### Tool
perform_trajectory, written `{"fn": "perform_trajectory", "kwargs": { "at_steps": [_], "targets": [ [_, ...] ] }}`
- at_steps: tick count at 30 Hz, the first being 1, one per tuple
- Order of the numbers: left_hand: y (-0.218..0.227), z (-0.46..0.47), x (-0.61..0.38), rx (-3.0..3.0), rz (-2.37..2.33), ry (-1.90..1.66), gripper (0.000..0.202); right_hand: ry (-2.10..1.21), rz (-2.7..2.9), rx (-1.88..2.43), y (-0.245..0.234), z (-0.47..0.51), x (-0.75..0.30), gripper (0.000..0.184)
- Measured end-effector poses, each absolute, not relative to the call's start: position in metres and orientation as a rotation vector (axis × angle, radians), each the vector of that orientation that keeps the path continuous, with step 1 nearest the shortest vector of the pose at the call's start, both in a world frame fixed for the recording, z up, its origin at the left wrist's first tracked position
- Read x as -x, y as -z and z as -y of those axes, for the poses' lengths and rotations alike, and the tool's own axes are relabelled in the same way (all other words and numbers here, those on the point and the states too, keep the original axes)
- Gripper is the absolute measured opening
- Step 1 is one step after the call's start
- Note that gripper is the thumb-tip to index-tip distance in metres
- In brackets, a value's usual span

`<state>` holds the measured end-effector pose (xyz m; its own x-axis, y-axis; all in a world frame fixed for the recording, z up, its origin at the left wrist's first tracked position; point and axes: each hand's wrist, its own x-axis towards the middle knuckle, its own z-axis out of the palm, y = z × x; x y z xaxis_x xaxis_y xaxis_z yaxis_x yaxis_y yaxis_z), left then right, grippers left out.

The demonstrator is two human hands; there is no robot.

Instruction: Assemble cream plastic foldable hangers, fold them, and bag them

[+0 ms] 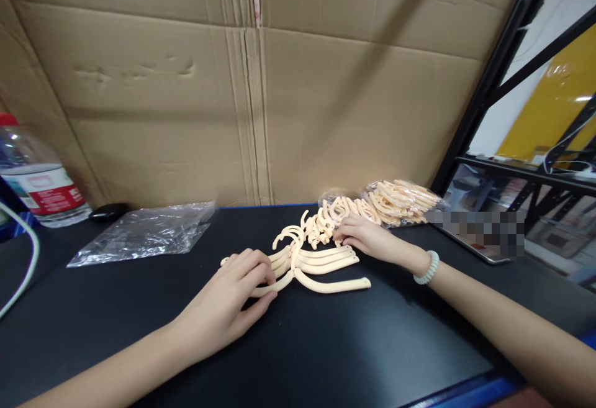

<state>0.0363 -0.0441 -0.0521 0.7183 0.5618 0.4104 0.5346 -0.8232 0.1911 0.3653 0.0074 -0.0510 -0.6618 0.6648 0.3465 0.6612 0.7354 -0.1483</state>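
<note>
My left hand (pixel 237 299) is closed around the left part of a set of cream curved strips (pixel 333 285), its thumb at the near side. The strips lie on the black table, joined or touching at a middle line, with several arms reaching right. Part of the set is hidden under my left fingers. My right hand (pixel 365 236), with a pale beaded bracelet (pixel 427 267) on the wrist, has its fingers drawn together at the edge of a pile of small curved cream pieces (pixel 321 226). What sits between those fingertips is hidden.
Clear bags of more cream pieces (pixel 403 202) lie behind the pile. A flat tablet-like thing (pixel 479 243) is at the right. At left are an empty plastic bag (pixel 149 234), a black mouse-like object (pixel 108 212), a bottle (pixel 44 187) and a white cable (pixel 33 253). Cardboard (pixel 162 97) stands behind.
</note>
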Motion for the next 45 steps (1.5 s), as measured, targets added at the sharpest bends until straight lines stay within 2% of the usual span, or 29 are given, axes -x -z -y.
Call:
{"fn": "perform_trajectory", "kwargs": {
  "at_steps": [8, 12, 15, 21, 27, 31, 37, 42, 45],
  "targets": [
    [0.053, 0.044, -0.038, -2.683, -0.921, -0.917, 0.01, -0.113, 2.457, 0.943, 0.039, 0.0, -0.369, 0.018],
    [0.052, 0.045, -0.038, -2.597, -1.027, -0.976, 0.012, -0.076, 2.269, 0.929, 0.033, 0.001, -0.373, 0.023],
    [0.053, 0.046, -0.038, -2.56, -1.088, -1.048, 0.014, -0.119, 2.053, 0.944, 0.032, 0.002, -0.371, 0.019],
    [0.054, 0.046, -0.037, -2.503, -1.122, -1.151, 0.016, -0.667, 1.417, 0.882, 0.019, 0.024, -0.359, 0.018],
    [0.057, 0.042, -0.035, -2.451, -1.048, -1.189, 0.019, -1.119, 1.21, 0.855, 0.014, 0.045, -0.348, 0.025],
    [0.056, 0.04, -0.035, -2.444, -1.071, -1.186, 0.019, -1.253, 1.168, 0.911, 0.025, 0.042, -0.343, 0.021],
    [0.052, 0.042, -0.037, -2.457, -1.131, -1.222, 0.021, -1.46, 1.143, 0.871, 0.034, 0.041, -0.339, 0.042],
    [0.051, 0.043, -0.036, -2.482, -1.146, -1.229, 0.018, -1.558, 1.126, 0.934, 0.034, 0.041, -0.342, 0.027],
    [0.052, 0.043, -0.036, -2.493, -1.142, -1.244, 0.017, -1.651, 1.125, 0.946, 0.034, 0.041, -0.344, 0.026]
  ]
}}
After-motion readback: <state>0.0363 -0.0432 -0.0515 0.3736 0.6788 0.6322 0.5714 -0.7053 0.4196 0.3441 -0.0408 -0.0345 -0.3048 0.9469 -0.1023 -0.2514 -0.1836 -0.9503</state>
